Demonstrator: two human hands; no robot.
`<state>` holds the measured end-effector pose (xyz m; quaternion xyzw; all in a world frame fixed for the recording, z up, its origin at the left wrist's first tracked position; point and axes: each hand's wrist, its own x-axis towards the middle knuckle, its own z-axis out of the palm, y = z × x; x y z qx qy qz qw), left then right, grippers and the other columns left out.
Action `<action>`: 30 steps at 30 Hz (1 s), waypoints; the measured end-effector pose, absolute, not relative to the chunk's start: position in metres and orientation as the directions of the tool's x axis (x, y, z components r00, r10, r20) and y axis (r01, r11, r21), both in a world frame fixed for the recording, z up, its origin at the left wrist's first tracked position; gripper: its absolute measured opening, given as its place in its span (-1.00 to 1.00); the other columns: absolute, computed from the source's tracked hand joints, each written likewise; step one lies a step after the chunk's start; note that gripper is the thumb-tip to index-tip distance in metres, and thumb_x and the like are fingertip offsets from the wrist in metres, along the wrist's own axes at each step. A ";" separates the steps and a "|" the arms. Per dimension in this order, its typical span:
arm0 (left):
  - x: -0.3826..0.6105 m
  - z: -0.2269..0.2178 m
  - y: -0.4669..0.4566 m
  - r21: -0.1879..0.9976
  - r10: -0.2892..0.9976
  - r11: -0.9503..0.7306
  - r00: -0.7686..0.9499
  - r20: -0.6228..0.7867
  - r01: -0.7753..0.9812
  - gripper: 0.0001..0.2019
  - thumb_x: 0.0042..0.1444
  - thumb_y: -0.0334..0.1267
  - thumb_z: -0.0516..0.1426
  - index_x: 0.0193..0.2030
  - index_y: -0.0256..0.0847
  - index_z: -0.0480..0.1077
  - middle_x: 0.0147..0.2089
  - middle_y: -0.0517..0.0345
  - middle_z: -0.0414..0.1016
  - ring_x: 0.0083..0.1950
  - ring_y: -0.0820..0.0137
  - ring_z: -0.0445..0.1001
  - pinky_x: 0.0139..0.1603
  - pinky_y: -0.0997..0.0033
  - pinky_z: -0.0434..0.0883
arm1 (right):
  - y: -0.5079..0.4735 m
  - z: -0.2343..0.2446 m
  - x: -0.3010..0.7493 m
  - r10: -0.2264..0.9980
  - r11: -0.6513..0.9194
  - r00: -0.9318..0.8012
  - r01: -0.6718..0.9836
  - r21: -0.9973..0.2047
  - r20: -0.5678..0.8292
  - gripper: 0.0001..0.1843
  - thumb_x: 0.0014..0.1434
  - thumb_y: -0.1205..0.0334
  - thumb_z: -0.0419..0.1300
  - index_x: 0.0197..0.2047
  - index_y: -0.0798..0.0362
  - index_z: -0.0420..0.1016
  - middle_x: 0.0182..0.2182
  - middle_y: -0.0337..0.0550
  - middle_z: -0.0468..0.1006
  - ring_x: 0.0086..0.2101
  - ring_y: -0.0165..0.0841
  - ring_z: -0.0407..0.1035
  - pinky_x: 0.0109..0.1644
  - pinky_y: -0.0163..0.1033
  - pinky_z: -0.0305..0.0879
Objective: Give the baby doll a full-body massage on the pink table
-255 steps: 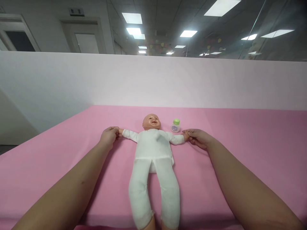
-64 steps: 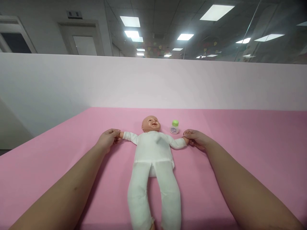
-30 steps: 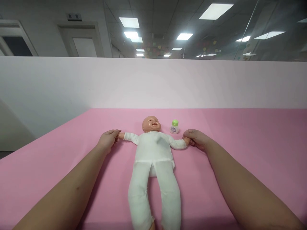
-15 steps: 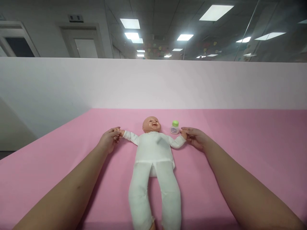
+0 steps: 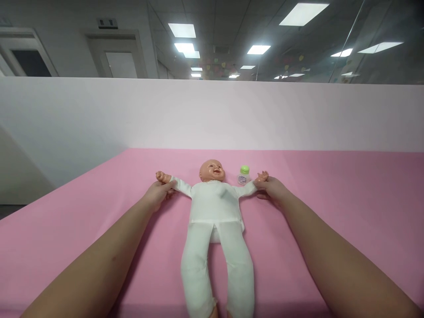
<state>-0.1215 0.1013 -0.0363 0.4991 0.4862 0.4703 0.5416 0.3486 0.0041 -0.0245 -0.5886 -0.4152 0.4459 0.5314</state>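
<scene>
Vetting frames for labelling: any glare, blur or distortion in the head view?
Head view: ceiling panels blown out; soft shadows beside both forearms on the pink mat; wide-angle stretch lengthens forearms; doll, left hand, right hand sharp; bottle label unreadable.

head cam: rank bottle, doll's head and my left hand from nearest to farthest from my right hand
From the right hand, gripping the doll:
1. bottle, just to its left
2. doll's head, centre
3. left hand, on the doll's other arm
</scene>
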 end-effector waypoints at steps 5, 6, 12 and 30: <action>-0.106 -0.021 0.082 0.992 0.994 -0.110 0.004 0.110 0.054 -0.53 0.07 0.01 0.39 0.01 -0.26 0.54 0.04 -0.16 0.60 0.01 0.07 0.60 -0.12 0.21 0.55 | 0.000 -0.005 0.317 0.863 0.130 0.387 0.450 -0.883 0.325 -0.50 0.07 0.11 0.51 0.05 -0.03 0.53 -0.11 0.02 0.61 -0.12 -0.07 0.49 -0.12 -0.07 0.49; -0.099 -0.016 0.074 0.976 0.982 -0.185 -0.024 0.189 0.115 -0.56 0.10 0.00 0.37 0.00 -0.24 0.54 0.02 -0.12 0.60 0.00 0.08 0.59 -0.11 0.21 0.53 | -0.004 0.001 0.305 0.837 0.137 0.372 0.569 -0.811 0.402 -0.55 0.10 0.09 0.48 0.04 -0.05 0.55 -0.11 -0.02 0.62 -0.14 -0.09 0.49 -0.08 -0.04 0.46; -0.053 0.005 0.025 0.672 0.773 -0.633 0.359 0.523 0.383 -0.63 0.10 -0.17 0.34 0.08 -0.05 0.61 0.08 0.00 0.63 0.13 -0.03 0.51 0.21 0.01 0.42 | -0.032 0.023 0.237 0.845 0.426 -0.140 0.759 -0.492 0.516 -0.66 0.24 0.31 0.30 0.06 -0.16 0.60 -0.04 -0.18 0.65 -0.16 -0.18 0.51 -0.05 -0.09 0.40; -0.075 -0.004 0.041 0.700 0.840 -0.542 0.324 0.435 0.466 -0.63 0.20 -0.06 0.26 0.10 -0.10 0.58 0.05 -0.01 0.64 0.06 0.03 0.57 0.08 0.12 0.51 | -0.023 0.003 0.243 0.907 0.394 -0.128 0.596 -0.700 0.401 -0.65 0.22 0.33 0.28 0.06 -0.13 0.59 0.00 -0.17 0.63 -0.03 -0.19 0.49 0.03 -0.12 0.42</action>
